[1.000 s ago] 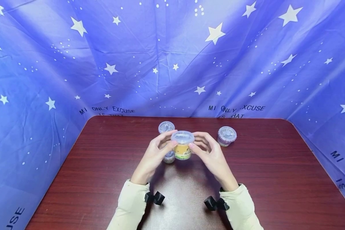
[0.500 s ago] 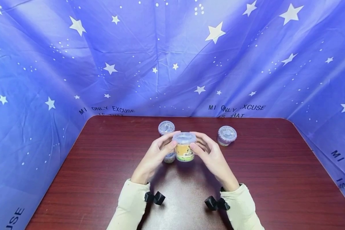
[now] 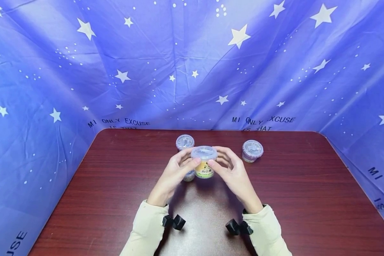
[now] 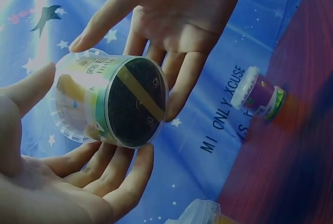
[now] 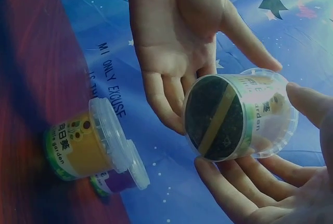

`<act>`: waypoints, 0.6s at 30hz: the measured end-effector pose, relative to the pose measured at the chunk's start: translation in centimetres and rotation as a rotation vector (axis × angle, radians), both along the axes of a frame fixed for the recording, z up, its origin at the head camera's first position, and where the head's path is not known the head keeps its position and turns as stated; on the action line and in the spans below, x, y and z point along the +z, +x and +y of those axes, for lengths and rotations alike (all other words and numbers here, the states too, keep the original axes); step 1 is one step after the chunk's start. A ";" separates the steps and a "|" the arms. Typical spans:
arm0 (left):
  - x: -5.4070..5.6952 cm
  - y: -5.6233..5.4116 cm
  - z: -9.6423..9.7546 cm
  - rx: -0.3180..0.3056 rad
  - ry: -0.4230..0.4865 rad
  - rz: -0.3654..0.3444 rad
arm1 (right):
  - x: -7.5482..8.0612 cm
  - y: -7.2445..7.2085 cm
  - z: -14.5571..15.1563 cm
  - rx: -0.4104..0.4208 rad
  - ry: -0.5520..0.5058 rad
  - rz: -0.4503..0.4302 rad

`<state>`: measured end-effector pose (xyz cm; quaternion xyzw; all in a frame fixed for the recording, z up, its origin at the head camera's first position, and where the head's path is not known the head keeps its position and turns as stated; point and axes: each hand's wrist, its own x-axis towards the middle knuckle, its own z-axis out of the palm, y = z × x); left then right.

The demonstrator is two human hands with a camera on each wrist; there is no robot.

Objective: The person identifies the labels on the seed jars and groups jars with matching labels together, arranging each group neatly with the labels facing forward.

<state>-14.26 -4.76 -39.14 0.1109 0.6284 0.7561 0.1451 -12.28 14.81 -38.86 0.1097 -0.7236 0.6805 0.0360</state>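
In the head view a small clear plastic cup (image 3: 205, 170) with a lid hangs upright above the table, held between both hands. Its yellow and green label, printed "My little garden", faces the wearer. My left hand (image 3: 174, 172) grips its left side, thumb near the lid's rim. From the right, my right hand (image 3: 235, 172) holds it with thumb in front and fingers behind. Both wrist views show the cup's underside (image 4: 127, 114), dark inside with a yellowish strip across it. Fingertips of both hands touch the cup's wall in the right wrist view.
Another lidded cup (image 3: 185, 141) stands behind the left hand, and one (image 3: 189, 176) is partly covered by it. A purple-labelled cup (image 3: 252, 151) is at the back right. The red-brown table (image 3: 307, 185) meets a blue starred curtain (image 3: 192, 53).
The held cup has turned, bringing its printed label round from the right side to the front. It dipped slightly, then rose again; both thumbs shifted on it.
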 end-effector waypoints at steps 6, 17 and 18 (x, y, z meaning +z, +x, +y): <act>-0.1 0.0 -0.1 -0.001 0.003 0.001 | 0.0 -0.1 0.2 0.034 0.006 -0.001; -0.4 -0.2 -0.3 -0.038 0.005 0.015 | -0.1 -0.2 0.6 0.053 -0.075 -0.016; -0.4 -0.2 -0.3 -0.040 0.003 0.015 | -0.1 -0.2 0.6 0.053 -0.068 -0.019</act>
